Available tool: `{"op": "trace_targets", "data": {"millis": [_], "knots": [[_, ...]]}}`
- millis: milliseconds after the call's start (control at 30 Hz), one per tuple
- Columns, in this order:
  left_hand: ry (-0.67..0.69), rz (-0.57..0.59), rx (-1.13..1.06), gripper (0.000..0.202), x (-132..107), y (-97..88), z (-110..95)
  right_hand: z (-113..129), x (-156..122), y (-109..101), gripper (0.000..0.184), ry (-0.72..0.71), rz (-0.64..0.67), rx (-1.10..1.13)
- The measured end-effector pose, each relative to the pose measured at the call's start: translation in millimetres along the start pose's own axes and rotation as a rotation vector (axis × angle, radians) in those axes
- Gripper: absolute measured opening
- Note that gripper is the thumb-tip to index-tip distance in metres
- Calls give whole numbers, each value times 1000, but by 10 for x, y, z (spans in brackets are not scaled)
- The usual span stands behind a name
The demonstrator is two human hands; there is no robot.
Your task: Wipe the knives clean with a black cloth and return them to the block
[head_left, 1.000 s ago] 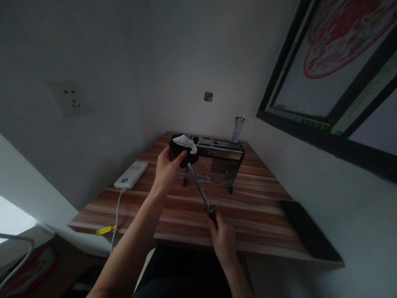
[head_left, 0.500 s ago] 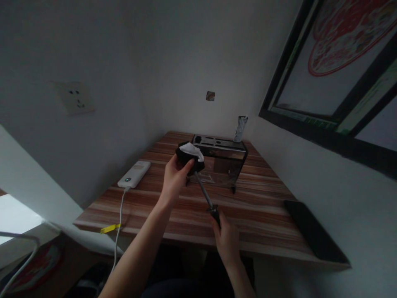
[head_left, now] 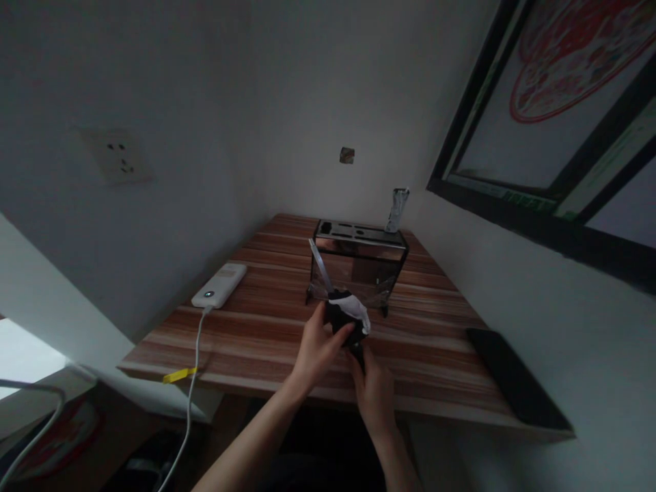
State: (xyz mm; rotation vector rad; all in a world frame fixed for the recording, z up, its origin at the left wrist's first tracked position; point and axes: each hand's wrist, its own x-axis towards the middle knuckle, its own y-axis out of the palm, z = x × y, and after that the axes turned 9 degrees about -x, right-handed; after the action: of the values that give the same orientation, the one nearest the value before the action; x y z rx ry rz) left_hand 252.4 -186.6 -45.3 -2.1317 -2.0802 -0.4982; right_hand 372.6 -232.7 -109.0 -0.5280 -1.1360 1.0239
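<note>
My left hand (head_left: 320, 345) is closed around a black pad (head_left: 335, 316) with a crumpled white tissue-like layer (head_left: 351, 305) on top. The pad sits around the lower part of a sharpening steel (head_left: 320, 263), near its guard. The grey rod sticks out past the pad toward the back left. Below it, my right hand (head_left: 374, 389) grips the steel's black handle (head_left: 357, 354), mostly covered by the fingers. Behind the rod stands a knife block (head_left: 359, 239) with slots in its metal top and clear plastic around its lower part. A wrapped, silvery piece (head_left: 397, 208) rises from its right end.
On the left of the wood-grain table (head_left: 246, 342) lies a white power bank (head_left: 219, 285) with a white cable (head_left: 195, 369) running off the front edge. A yellow tag (head_left: 179, 375) hangs there. A flat black object (head_left: 517, 376) lies along the right wall.
My left hand has slid the black pad down the rod toward the handle, baring the rod's tip. My right hand has stayed nearly in place.
</note>
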Motion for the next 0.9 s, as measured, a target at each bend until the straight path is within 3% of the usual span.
{"op": "trace_targets", "data": {"millis": [233,500,900], "knots": [[9,-29,1,31,-124,67,43,-6,-12,-5,44,13,-1,7],[26,-38,-122,29,-69,78,-2,6,1,-24,46,-1,11,76],[130,-136,-196,31,324,-188,-305,-12,-29,13,40,-52,14,86]]}}
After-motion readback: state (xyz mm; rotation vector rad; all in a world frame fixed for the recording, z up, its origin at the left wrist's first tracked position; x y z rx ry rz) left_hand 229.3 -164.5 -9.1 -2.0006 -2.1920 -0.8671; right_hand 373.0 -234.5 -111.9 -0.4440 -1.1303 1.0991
